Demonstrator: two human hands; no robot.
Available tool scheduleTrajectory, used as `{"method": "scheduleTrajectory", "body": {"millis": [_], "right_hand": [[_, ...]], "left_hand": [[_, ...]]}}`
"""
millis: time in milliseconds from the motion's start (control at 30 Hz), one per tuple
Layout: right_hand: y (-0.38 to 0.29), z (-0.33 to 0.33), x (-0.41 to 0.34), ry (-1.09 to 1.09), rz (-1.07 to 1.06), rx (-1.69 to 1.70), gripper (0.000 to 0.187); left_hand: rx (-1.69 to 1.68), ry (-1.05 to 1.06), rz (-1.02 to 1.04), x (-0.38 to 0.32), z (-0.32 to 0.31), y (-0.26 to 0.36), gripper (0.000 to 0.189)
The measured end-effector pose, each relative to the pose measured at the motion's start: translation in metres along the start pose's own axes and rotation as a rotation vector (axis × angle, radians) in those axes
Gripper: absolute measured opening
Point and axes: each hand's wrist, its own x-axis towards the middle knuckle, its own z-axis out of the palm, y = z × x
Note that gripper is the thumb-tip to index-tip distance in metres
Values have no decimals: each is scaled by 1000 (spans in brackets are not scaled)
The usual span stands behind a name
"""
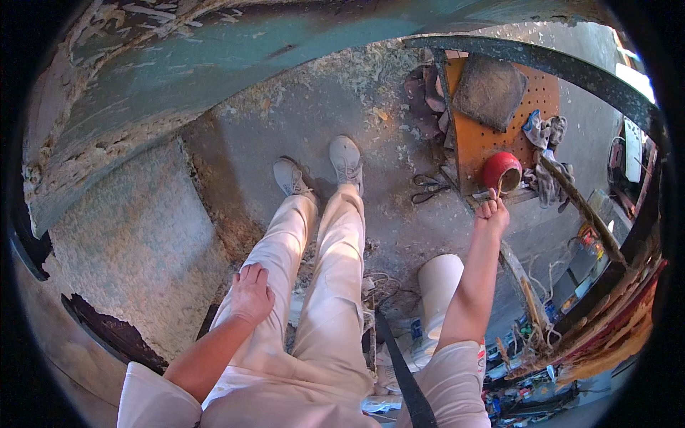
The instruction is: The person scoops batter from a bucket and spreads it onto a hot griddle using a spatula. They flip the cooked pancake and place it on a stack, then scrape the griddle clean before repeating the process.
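My right hand (pixel 492 213) reaches out to the right, its fingers closed around a thin stick-like handle (pixel 500 187). The far end of that handle goes into the mouth of a round red pot (pixel 493 167); what is on its tip is hidden inside. The pot stands near the close edge of an orange perforated board (pixel 473 147). My left hand (pixel 253 295) lies palm down on my left thigh (pixel 246 262) and holds nothing.
Beyond the pot lie a worn dark slab (pixel 491 92) and soiled work gloves (pixel 547 131). Dark-handled scissors (pixel 429 188) appear on the floor. A white bucket (pixel 440 283) stands by my right arm. A large flaking teal-painted panel (pixel 257 69) arches ahead; a metal bar (pixel 556 60) curves at right.
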Motion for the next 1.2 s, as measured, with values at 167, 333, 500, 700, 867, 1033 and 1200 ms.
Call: {"method": "scheduleTrajectory", "body": {"millis": [167,333,500,700,867,1033,1200], "right_hand": [[8,-10,14,91,-53,-27,28],[48,0,-21,70,-290,-158,26],[77,67,4,-50,-586,-261,21],[107,106,71,33,-357,-955,28],[100,80,65,42,-451,-1129,30],[89,48,0,-62,-476,-392,28],[30,6,2,-1,-229,-48,30]], "left_hand": [[-8,-14,-3,2,-4,0,38],[-10,-2,5,2,-4,1,35],[-6,1,-9,2,-3,0,34],[10,24,9,3,-4,-3,35],[-17,19,10,3,-3,-3,36],[-12,26,3,3,-4,0,36],[-23,-6,-10,4,-4,-2,37]]}}
